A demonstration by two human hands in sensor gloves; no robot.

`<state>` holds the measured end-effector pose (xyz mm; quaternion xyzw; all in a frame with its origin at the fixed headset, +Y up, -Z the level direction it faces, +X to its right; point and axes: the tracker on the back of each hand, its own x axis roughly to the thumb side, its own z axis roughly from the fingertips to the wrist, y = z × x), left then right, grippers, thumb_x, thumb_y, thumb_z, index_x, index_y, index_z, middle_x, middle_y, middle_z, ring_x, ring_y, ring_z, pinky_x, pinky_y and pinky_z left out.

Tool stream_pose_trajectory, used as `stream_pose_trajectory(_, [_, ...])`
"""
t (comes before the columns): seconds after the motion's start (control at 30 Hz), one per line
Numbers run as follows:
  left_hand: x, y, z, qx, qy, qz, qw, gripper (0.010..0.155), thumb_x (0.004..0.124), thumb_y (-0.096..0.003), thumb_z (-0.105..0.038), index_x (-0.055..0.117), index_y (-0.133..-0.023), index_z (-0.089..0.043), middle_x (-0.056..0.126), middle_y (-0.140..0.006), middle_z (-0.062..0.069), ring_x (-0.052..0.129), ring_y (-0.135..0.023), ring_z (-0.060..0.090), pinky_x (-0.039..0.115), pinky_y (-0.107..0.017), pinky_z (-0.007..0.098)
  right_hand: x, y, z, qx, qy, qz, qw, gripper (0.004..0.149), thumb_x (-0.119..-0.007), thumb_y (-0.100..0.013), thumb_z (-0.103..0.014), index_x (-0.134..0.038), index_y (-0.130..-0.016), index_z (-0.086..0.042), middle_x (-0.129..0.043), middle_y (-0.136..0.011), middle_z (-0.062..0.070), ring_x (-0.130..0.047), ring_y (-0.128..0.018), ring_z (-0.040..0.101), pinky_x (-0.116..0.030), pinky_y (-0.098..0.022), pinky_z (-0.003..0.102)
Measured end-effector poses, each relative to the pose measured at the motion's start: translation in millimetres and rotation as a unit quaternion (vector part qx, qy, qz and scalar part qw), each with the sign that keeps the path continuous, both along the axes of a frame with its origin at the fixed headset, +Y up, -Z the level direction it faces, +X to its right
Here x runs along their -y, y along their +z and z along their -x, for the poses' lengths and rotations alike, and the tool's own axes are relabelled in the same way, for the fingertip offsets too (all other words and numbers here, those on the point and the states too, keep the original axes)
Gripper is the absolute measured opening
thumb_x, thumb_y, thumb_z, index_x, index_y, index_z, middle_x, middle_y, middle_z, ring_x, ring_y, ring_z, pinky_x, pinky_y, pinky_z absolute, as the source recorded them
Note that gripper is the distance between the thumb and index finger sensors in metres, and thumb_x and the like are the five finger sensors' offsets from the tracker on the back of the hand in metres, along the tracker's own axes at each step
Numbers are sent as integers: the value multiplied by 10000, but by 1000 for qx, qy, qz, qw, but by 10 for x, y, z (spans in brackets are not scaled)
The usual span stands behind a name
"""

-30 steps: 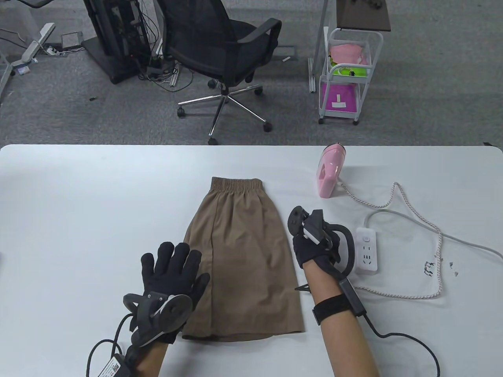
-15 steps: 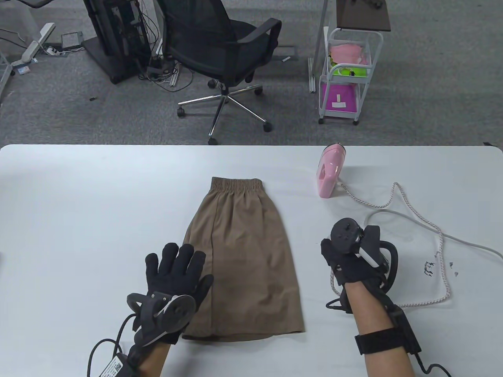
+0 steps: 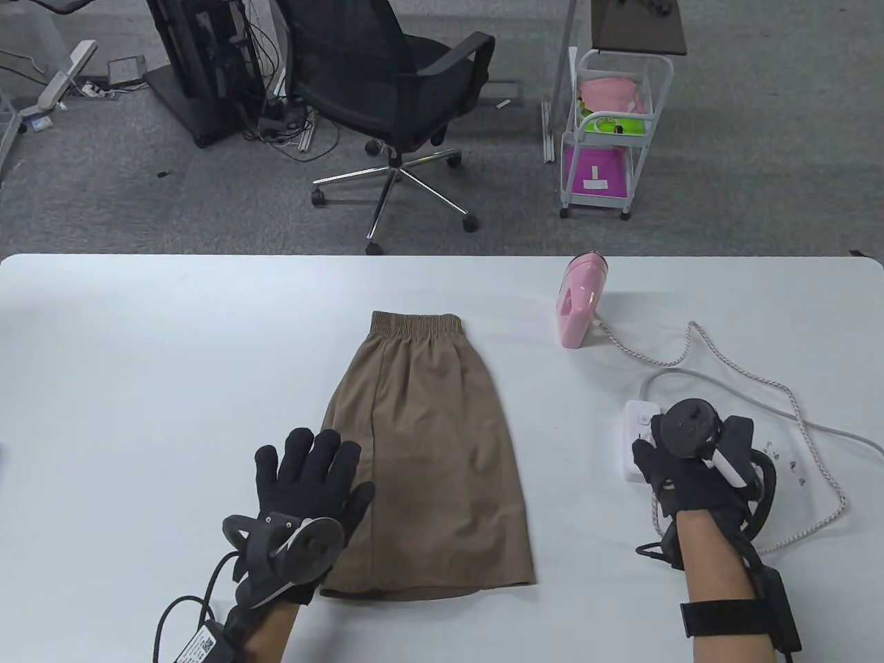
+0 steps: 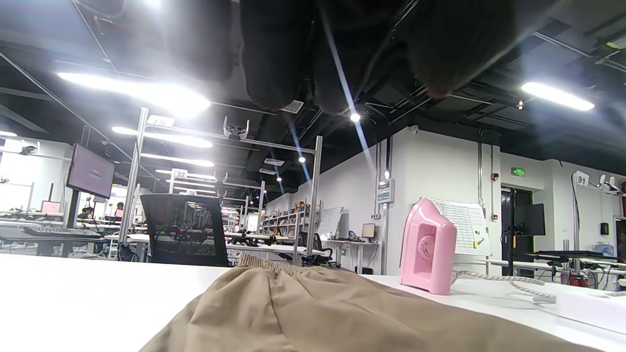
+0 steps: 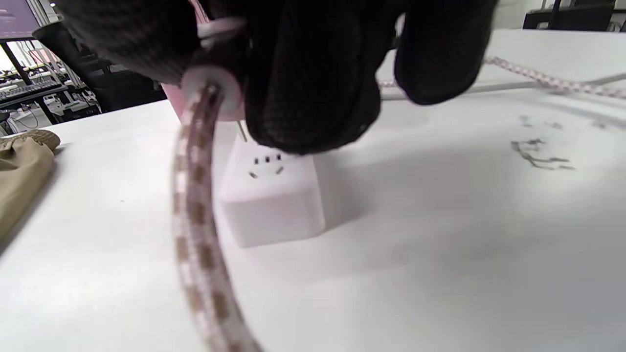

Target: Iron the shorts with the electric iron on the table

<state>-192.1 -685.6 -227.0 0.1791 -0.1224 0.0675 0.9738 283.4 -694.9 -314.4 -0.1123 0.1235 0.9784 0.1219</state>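
Tan shorts lie flat mid-counter, my left hand spread open, fingers resting on their left edge. My right hand pinches the plug of the braided cord right over the white power strip. Pink iron stands upright beyond, untouched.

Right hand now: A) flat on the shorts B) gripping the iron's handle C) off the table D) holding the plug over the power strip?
D: in the right wrist view the right hand holds the plug, with its braided cord trailing, just above the power strip; the iron stands untouched.
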Motion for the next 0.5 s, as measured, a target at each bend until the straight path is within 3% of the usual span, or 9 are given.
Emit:
stream_pose_trajectory(0.3, [4,-11,19,-7,-2,2,1000,598,697,-529,-584,694,-1049,-289,683,-1141,59,610,-1082,440,395,-743,724,167,-33,-76,1,-49,14,999,620,-750,-603,-530,-625,-1107,-193,-944,-721,55,-1042,-395,102,-823,-557,496])
stream_pose_trajectory(0.5, [-1,-17,35,-12,-1,1,1000,598,698,-528,-584,697,-1048,-288,687,-1139,60,614,-1080,440,396,-741,726,138,-57,-29,-1,-16,17,1000,620,-751,-603,-532,-632,-1104,-188,-948,-707,52,-1037,-375,97,-824,-554,496])
